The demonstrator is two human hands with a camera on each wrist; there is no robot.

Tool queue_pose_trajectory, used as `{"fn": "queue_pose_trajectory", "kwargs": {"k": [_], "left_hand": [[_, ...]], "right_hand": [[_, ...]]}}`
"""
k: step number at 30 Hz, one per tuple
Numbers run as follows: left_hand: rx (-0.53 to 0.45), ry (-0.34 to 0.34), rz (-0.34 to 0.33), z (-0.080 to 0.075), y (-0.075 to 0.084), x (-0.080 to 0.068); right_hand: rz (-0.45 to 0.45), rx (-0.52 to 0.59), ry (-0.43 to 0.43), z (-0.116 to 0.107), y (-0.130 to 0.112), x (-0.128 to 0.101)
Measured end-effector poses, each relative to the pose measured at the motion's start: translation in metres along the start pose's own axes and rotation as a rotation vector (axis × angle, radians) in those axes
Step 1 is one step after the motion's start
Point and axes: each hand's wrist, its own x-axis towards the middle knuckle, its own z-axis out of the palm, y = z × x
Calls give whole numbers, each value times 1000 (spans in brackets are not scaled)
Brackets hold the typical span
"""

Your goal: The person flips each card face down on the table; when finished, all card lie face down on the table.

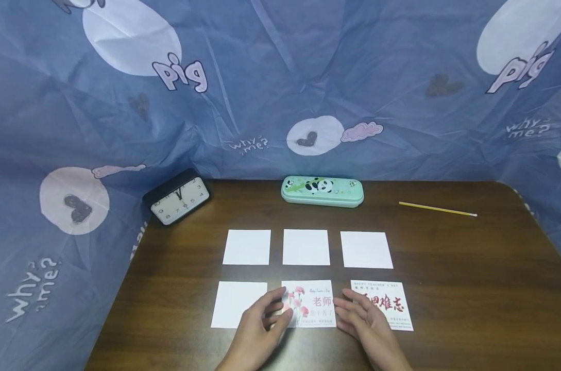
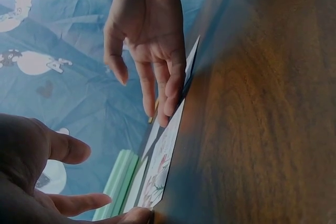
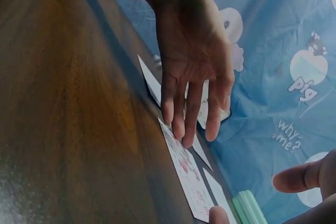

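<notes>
A card printed with pink carnations and red characters (image 1: 310, 309) lies flat at the middle of the front row. My left hand (image 1: 260, 325) is at its left edge, fingers loosely bent, partly covering a blank white card (image 1: 234, 304). At the opposite edge is my right hand (image 1: 367, 325), its fingers extended and low over the table. This hand overlaps a second printed card with large red lettering (image 1: 393, 304). Both wrist views show the palms facing each other across the carnation card (image 2: 161, 169), with fingertips close to its edges. Neither hand grips anything.
Three blank white cards, left (image 1: 247, 247), middle (image 1: 306, 247) and right (image 1: 366, 250), form the back row. Behind them stand a black clock (image 1: 180, 198), a green panda pencil case (image 1: 322, 191) and a yellow pencil (image 1: 438, 208). A blue patterned cloth (image 1: 261, 103) hangs around the wooden table (image 1: 470, 288).
</notes>
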Motion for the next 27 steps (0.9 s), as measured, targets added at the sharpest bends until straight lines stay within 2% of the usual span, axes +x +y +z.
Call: {"fn": "queue_pose_trajectory", "kwargs": {"k": [7,12,16,22,27], "left_hand": [[20,-5,15,-1,2,-2],[81,-5,75,0,4,-2],[153,-29,94,2,8,-2],[211,-105,57,5,18,-4],[186,-143,37,10,24,-5]], "right_hand": [[24,-9,18,1,-1,3],[30,42,-11,-1,-5,3],[47,93,-71,0,-10,4],[54,97,-185,8,-10,9],[57,70,-244,16,-5,11]]}}
